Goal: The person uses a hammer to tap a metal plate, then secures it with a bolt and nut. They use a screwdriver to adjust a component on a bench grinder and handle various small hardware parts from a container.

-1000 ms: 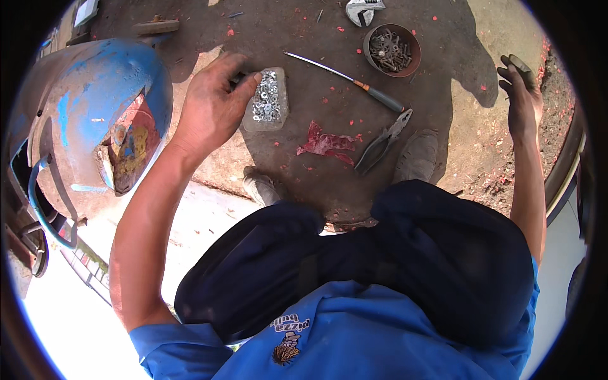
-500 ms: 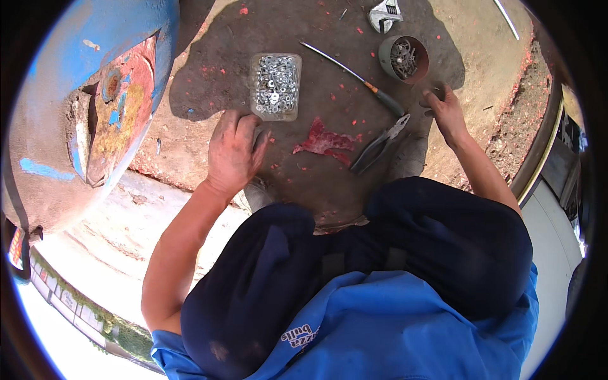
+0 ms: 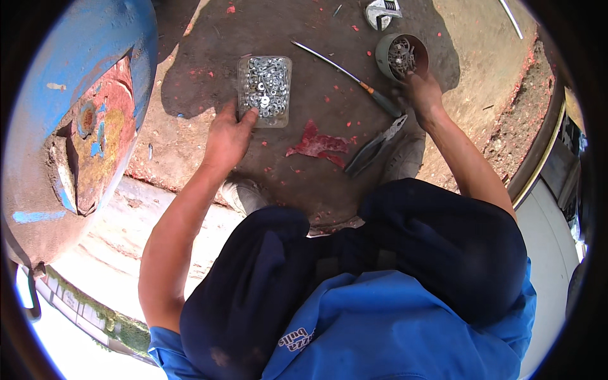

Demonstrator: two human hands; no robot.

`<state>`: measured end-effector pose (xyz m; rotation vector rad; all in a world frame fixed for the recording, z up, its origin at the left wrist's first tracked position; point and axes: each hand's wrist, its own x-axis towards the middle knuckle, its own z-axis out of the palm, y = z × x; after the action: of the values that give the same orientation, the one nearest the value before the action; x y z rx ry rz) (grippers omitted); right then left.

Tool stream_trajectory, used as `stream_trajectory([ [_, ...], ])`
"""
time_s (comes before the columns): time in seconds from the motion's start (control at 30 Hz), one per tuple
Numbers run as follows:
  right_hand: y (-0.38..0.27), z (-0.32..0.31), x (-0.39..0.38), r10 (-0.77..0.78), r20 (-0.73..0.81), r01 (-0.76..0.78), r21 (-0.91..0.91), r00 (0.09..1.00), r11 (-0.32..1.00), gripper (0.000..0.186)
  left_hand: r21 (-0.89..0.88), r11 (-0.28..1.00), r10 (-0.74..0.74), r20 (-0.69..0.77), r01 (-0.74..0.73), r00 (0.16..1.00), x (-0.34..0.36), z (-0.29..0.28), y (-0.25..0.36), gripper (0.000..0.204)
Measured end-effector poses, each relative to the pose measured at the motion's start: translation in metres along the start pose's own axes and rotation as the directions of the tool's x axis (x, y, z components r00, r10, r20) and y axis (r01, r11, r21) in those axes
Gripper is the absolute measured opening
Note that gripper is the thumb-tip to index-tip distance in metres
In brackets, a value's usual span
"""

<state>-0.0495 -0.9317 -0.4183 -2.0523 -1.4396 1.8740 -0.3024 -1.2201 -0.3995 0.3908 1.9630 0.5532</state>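
Observation:
A clear plastic tub (image 3: 285, 95) filled with silver nuts and washers (image 3: 266, 82) rests on the ground. At its near left corner, my left hand (image 3: 229, 134) pinches the wall, thumb over the rim and fingers along the outside. Further right stands a round cup (image 3: 423, 57) with grey screws (image 3: 401, 56) inside. My right hand (image 3: 423, 95) grips its near rim, with the fingers partly hidden. Between the two containers lies a long screwdriver (image 3: 342, 71) with a dark and orange handle. Pliers (image 3: 373, 147) lie nearer my knees, close to a red scrap (image 3: 318, 143).
An adjustable wrench (image 3: 381, 14) lies beyond the cup. To the left stands a large blue, rusty metal body (image 3: 69, 57) with a torn, patched opening. A thin pale rod (image 3: 512, 19) lies far right. My shoes (image 3: 244, 195) flank the work spot.
My left hand has moved up onto the tub's corner and taken hold of it. My right hand has shifted left and closed on the cup's rim. The view has shifted slightly.

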Motion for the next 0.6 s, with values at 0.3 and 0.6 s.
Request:
stream_trajectory([
  [0.3,-0.011,-0.018,0.016,-0.215,-0.051,0.217,0.04,0.975,0.975,0.03,0.532,0.761,0.587,-0.321,-0.371,0.743,-0.016,-0.012,0.027,0.033],
  [0.6,-0.017,-0.034,0.018,-0.258,-0.018,0.257,0.174,0.966,0.951,0.032,0.598,0.669,0.676,-0.242,-0.442,0.696,-0.016,-0.018,0.035,0.017],
])
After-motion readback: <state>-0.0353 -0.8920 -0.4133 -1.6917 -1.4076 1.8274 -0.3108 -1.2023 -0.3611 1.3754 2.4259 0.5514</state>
